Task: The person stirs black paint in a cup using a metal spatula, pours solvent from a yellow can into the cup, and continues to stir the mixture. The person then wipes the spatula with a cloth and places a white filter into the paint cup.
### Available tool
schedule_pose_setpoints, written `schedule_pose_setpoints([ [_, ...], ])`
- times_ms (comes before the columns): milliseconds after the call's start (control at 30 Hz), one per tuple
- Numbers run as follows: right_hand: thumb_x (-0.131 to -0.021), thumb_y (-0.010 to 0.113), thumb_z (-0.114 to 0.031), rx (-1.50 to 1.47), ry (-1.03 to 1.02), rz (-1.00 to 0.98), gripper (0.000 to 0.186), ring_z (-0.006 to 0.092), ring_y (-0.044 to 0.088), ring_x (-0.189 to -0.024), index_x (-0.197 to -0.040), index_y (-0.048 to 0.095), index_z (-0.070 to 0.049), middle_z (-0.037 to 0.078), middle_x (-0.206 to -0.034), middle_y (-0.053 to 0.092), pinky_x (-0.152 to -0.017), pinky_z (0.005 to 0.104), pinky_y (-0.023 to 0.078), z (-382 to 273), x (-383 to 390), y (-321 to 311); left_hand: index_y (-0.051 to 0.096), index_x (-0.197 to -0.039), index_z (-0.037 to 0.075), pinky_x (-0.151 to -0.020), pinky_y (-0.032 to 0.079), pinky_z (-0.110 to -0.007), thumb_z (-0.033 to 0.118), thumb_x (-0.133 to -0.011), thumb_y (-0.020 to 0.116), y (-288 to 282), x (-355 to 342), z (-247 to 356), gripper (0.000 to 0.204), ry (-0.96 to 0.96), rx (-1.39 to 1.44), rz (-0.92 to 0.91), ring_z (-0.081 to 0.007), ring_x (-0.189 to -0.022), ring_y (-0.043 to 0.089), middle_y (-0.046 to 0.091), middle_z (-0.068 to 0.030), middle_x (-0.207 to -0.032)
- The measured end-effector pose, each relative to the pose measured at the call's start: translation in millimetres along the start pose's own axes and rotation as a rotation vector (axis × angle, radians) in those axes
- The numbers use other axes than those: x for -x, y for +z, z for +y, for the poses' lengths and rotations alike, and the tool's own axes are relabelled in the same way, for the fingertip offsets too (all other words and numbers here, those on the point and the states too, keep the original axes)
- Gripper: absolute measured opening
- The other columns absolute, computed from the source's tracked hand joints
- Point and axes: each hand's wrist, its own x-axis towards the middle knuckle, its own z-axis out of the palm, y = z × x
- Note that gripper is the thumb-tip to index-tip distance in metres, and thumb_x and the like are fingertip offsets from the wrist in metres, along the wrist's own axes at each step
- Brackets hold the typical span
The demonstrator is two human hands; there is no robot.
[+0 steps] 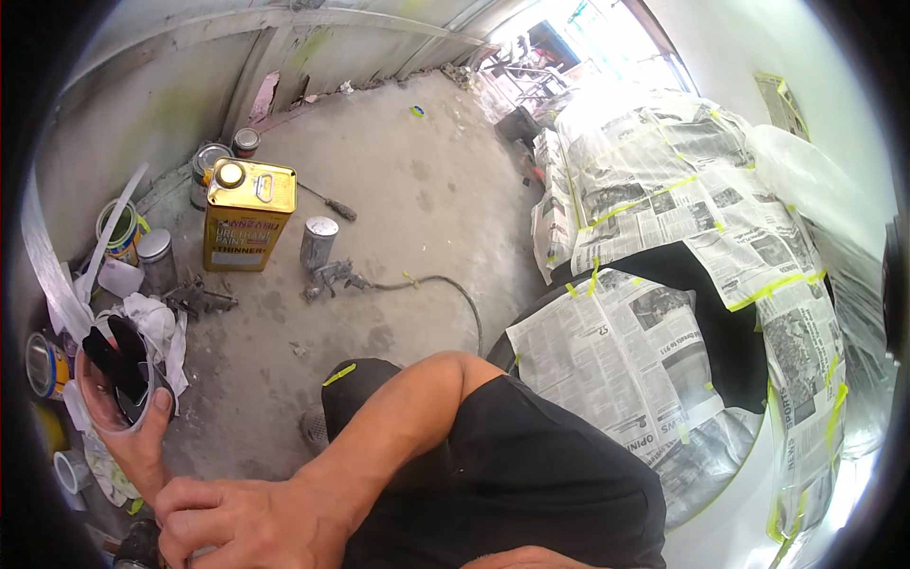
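My left hand [140,450] is wrapped round a clear plastic cup [150,389] at the left, its thumb along the near side. Black flat pieces [123,365] stand up inside the cup. Just below, my right hand [242,522] is closed, its fingers curled near the left wrist. A dark object [140,545] shows beside its fingers, partly cut off by the lower edge; I cannot make out its kind. White crumpled cloth [156,322] lies beyond the cup.
A gold thinner can [248,218] stands on the concrete floor. A spray gun [332,273] with a metal cup [320,242] and hose [445,281] lies nearby. Paint cans [120,230] line the left wall. Newspaper masking [616,351] covers a vehicle on the right.
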Motion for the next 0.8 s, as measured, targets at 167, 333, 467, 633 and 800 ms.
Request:
schedule_pose_setpoints([
  [167,-0.093,0.064,-0.031,-0.002,-0.005,-0.045,0.019,0.0229,0.059,-0.101,-0.082,0.065,-0.017,-0.002,-0.091,0.060,-0.087,0.0416,0.037,11.7,-5.0,0.7,0.028,-0.154,0.001,-0.117,0.025,-0.038,0.010,-0.081,0.076,-7.2,-1.0,-6.9,0.087,-0.014,0.009,0.011,-0.0255,-0.138,0.040,0.043,-0.0135,-0.148],
  [333,-0.094,0.065,-0.026,-0.010,0.021,-0.052,0.019,0.0247,0.059,-0.099,-0.079,0.065,-0.014,0.001,-0.087,0.060,-0.084,0.0425,0.039,24.5,-5.1,3.3,0.028,-0.154,0.001,-0.117,0.025,-0.039,0.011,-0.081,0.076,-12.2,0.5,-9.2,0.088,-0.043,0.001,0.025,-0.0258,-0.138,0.039,0.042,-0.0136,-0.149],
  [467,-0.093,0.066,-0.024,-0.029,0.029,-0.062,0.019,0.0252,0.060,-0.099,-0.077,0.064,-0.013,0.002,-0.086,0.060,-0.082,0.0425,0.041,30.7,-5.3,4.6,0.029,-0.154,0.000,-0.116,0.025,-0.037,0.016,-0.079,0.078,-16.3,3.6,-6.6,0.090,-0.112,-0.025,0.093,-0.0250,-0.138,0.039,0.043,-0.0141,-0.149],
  [633,-0.093,0.066,-0.024,-0.027,0.055,-0.081,0.018,0.0255,0.060,-0.100,-0.078,0.065,-0.015,0.002,-0.088,0.061,-0.084,0.0424,0.041,32.5,-5.8,5.7,0.028,-0.154,0.000,-0.118,0.022,-0.037,0.012,-0.078,0.076,-16.2,1.7,-0.8,0.090,-0.163,-0.016,0.120,-0.0249,-0.140,0.037,0.041,-0.0143,-0.150],
  [800,-0.094,0.066,-0.030,0.001,0.035,-0.122,0.017,0.0251,0.059,-0.104,-0.085,0.068,-0.016,0.002,-0.093,0.063,-0.085,0.0426,0.041,32.3,-5.2,4.3,0.028,-0.154,0.000,-0.118,0.021,-0.036,0.011,-0.078,0.075,-24.4,1.8,-7.3,0.090,-0.158,0.005,0.108,-0.0243,-0.140,0.036,0.041,-0.0140,-0.150],
])
